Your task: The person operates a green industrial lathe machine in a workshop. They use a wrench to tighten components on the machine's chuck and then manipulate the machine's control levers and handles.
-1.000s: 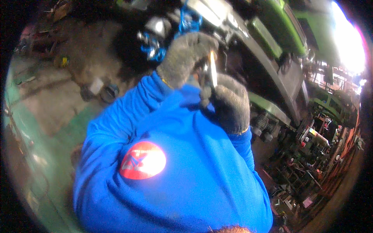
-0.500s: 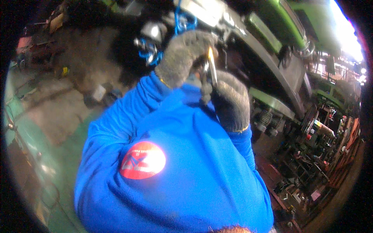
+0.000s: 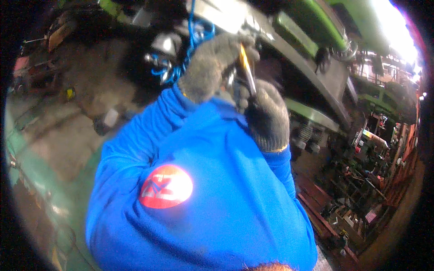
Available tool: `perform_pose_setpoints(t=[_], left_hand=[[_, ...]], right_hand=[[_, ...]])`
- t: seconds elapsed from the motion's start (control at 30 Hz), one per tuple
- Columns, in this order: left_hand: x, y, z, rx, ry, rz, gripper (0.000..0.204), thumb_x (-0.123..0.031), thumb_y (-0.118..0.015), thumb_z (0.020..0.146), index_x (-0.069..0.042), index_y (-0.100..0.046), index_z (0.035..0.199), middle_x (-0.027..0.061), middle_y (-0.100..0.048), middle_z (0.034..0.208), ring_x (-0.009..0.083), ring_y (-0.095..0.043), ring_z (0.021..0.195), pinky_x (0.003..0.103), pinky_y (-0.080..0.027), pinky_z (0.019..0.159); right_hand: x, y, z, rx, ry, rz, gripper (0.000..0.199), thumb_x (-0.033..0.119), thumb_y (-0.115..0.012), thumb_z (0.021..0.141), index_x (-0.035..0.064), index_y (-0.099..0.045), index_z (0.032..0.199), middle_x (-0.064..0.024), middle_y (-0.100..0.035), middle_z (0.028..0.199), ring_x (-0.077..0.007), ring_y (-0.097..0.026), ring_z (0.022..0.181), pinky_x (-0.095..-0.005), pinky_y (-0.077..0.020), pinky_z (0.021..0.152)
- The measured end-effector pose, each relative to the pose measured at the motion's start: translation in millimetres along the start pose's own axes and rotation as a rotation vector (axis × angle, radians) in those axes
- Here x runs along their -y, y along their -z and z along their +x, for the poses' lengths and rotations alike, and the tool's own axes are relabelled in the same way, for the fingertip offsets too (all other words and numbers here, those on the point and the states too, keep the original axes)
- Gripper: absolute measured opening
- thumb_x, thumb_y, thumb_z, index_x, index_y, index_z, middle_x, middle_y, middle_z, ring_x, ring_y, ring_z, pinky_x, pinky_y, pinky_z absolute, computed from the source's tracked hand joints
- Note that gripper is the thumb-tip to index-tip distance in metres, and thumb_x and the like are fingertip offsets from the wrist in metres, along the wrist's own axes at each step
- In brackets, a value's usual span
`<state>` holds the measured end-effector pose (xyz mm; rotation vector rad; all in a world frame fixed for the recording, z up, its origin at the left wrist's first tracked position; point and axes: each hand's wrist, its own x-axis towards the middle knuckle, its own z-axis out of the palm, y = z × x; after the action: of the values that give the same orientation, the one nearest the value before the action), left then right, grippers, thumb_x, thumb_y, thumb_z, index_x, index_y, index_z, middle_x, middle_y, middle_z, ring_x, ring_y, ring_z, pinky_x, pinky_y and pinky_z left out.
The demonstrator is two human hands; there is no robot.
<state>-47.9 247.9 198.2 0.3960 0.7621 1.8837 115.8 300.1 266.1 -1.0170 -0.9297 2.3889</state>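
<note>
Both hands wear dirty grey knitted gloves and are raised close together in front of my chest. A slim, shiny rod (image 3: pixel 248 72) with a yellow-orange upper end stands up, slightly tilted, out of my right hand (image 3: pixel 270 117), whose fingers are closed around its lower part. Higher and to the left, my left hand (image 3: pixel 208 65) has its fingers bent over toward the rod's upper end. Something small with a metal glint (image 3: pixel 232 77) lies between the hands, too blurred to name. What my left fingers grip is hidden.
Blue coiled hose (image 3: pixel 192 40) hangs by a rounded metal part (image 3: pixel 166 44) beyond my left hand. A green machine (image 3: pixel 312 22) with a long grey beam (image 3: pixel 312 77) stands ahead to the right. Cluttered tools and metal stock (image 3: pixel 370 167) fill the right side.
My view has shifted slightly, so the machine and hose sit farther left. Both hands stay together, and the rod leans a little more to the left.
</note>
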Motion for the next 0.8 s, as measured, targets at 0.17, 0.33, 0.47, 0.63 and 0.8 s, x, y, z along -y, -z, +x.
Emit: perform_pose_setpoints(t=[0.17,0.33,0.47,0.63,0.8], left_hand=[[-3,-19,4,0.079,-0.031,0.207,0.037,-0.025,-0.054,0.104,0.000,-0.056,0.131,0.0158,-0.068,0.117,0.0206,-0.067,0.097,0.032,-0.057,0.083],[32,-30,20,0.037,0.038,0.171,0.037,-0.027,-0.049,0.106,-0.001,-0.057,0.130,0.0124,-0.067,0.114,0.0202,-0.067,0.096,0.033,-0.056,0.085],[54,-49,36,-0.007,0.138,0.096,0.034,-0.027,-0.053,0.104,-0.003,-0.060,0.127,0.0108,-0.068,0.111,0.0197,-0.068,0.093,0.032,-0.057,0.081],[74,-89,62,-0.177,0.296,0.182,0.029,-0.018,-0.064,0.098,-0.010,-0.062,0.126,0.0067,-0.067,0.108,0.0121,-0.068,0.089,0.026,-0.058,0.072],[102,-113,95,-0.196,0.187,0.350,0.028,-0.018,-0.062,0.098,-0.009,-0.063,0.125,0.0057,-0.067,0.109,0.0144,-0.066,0.095,0.028,-0.057,0.079]], right_hand=[[9,17,-3,-0.056,0.160,-0.325,0.030,0.011,-0.066,0.090,-0.0051,-0.062,0.115,-0.0141,-0.067,0.094,-0.0197,-0.065,0.083,-0.0344,-0.0566,0.074],[33,52,5,-0.062,0.510,-1.071,0.032,0.013,-0.069,0.088,-0.0049,-0.063,0.113,-0.0143,-0.069,0.098,-0.0204,-0.067,0.084,-0.0329,-0.0558,0.076],[56,83,22,-0.067,0.425,-0.647,0.031,0.011,-0.071,0.086,-0.0049,-0.064,0.112,-0.0149,-0.071,0.098,-0.0195,-0.067,0.083,-0.0309,-0.0548,0.076],[98,118,50,-0.095,0.222,-0.435,0.028,0.005,-0.070,0.083,-0.0057,-0.065,0.109,-0.0143,-0.071,0.094,-0.0190,-0.068,0.084,-0.0302,-0.0542,0.076],[145,140,72,-0.006,0.055,-0.410,0.029,0.007,-0.071,0.082,-0.0044,-0.066,0.109,-0.0125,-0.070,0.093,-0.0172,-0.067,0.084,-0.0299,-0.0539,0.074]])
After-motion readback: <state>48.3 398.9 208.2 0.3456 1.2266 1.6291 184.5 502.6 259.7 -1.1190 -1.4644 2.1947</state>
